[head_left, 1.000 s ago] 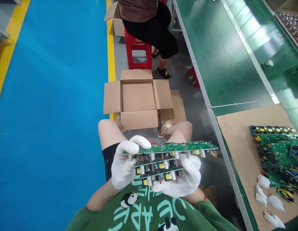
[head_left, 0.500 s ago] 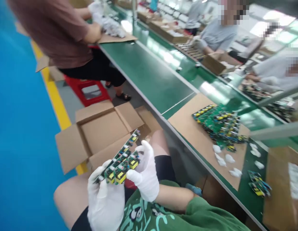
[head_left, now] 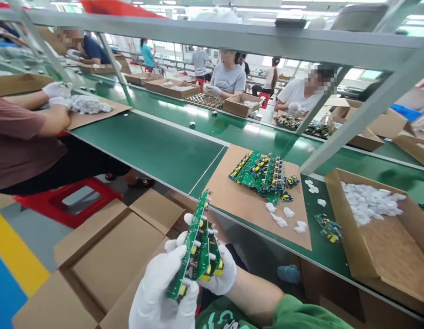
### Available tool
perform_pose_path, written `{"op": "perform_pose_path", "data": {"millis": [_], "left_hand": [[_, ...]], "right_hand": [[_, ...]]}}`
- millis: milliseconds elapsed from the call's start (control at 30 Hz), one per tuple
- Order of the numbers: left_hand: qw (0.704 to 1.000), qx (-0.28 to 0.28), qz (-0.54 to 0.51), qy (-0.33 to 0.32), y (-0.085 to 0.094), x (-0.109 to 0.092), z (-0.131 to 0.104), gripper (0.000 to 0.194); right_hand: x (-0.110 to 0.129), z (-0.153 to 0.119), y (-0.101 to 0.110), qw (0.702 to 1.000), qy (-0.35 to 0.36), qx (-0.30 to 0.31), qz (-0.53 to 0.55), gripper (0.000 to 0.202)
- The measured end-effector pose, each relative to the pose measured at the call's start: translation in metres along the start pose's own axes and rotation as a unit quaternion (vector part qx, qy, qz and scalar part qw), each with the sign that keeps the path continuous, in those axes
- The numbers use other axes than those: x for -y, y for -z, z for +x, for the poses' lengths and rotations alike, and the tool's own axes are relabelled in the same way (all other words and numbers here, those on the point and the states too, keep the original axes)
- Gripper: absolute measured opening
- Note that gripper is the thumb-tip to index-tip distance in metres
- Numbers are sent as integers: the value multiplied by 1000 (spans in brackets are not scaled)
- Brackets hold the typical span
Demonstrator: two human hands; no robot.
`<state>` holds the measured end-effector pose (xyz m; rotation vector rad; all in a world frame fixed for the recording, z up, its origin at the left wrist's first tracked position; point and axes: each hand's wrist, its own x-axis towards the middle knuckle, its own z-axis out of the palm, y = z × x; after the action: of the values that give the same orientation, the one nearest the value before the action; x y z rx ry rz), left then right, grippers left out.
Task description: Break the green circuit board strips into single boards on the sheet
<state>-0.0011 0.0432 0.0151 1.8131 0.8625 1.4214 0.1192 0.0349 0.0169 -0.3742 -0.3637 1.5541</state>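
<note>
Low in front of me, both my white-gloved hands are on a panel of green circuit boards (head_left: 199, 249) bearing yellow transformers and other parts. My left hand (head_left: 164, 288) grips the panel's lower left edge, thumb and fingers on either side. Behind and to the right of the boards is my right hand (head_left: 225, 274), closed against them; most of its fingers are hidden. The panel is tilted, with its long edge pointing up and away. On a brown cardboard sheet (head_left: 222, 183) to the right lies a pile of similar circuit boards (head_left: 256, 176).
White wads (head_left: 279, 220) and loose small boards (head_left: 328, 227) lie nearby. A cardboard box (head_left: 356, 251) with white pieces stands at right; an open carton (head_left: 105, 265) sits lower left. A metal frame post (head_left: 363, 105) rises from the green bench (head_left: 157, 146). Co-workers sit around it.
My view has swung up and right, showing more of the bench. The board panel has turned more upright, and its green face now shows. Both hands stay on it.
</note>
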Motion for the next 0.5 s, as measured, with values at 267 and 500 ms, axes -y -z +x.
{"op": "perform_pose_path", "data": {"millis": [267, 500], "left_hand": [[996, 8, 93, 5, -16, 6, 3, 52], [959, -4, 153, 240, 38, 64, -48, 58]], "right_hand": [[88, -8, 21, 977, 122, -84, -151, 47], [221, 34, 12, 887, 134, -244, -369, 12]]}}
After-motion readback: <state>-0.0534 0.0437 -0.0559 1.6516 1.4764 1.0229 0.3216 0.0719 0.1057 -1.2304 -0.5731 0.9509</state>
